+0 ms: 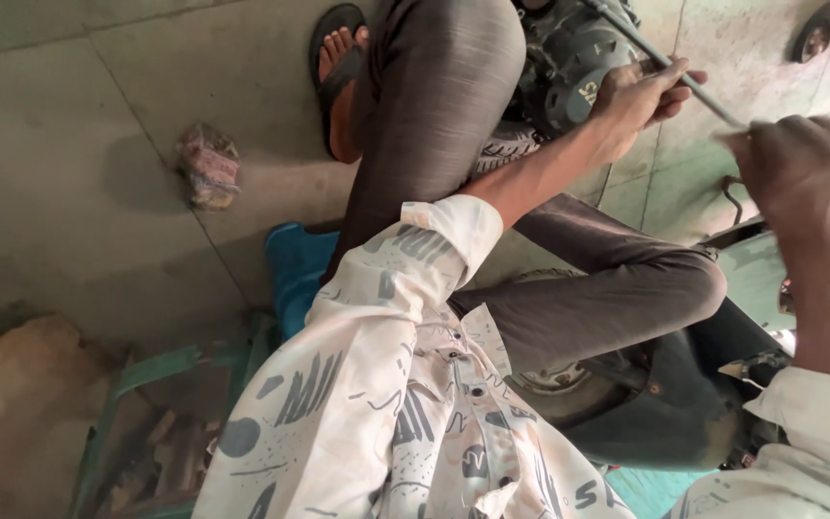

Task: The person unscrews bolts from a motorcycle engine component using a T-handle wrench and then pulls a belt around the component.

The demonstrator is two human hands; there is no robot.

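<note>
Left hand (647, 94) reaches far, fingers curled closed; right hand (804, 168), blurred, is fisted nearer on the right.

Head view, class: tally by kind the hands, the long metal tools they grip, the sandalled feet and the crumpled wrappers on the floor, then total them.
Hands: 2, left hand and right hand
Metal rod: 1
Sandalled foot: 1
Crumpled wrapper: 1
Total: 5

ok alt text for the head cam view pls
Seen from above, a seated person's left hand and blurred right hand both grip a thin metal rod beside a dark engine. Grey trousers, a patterned shirt and a sandalled foot fill the frame.
</note>
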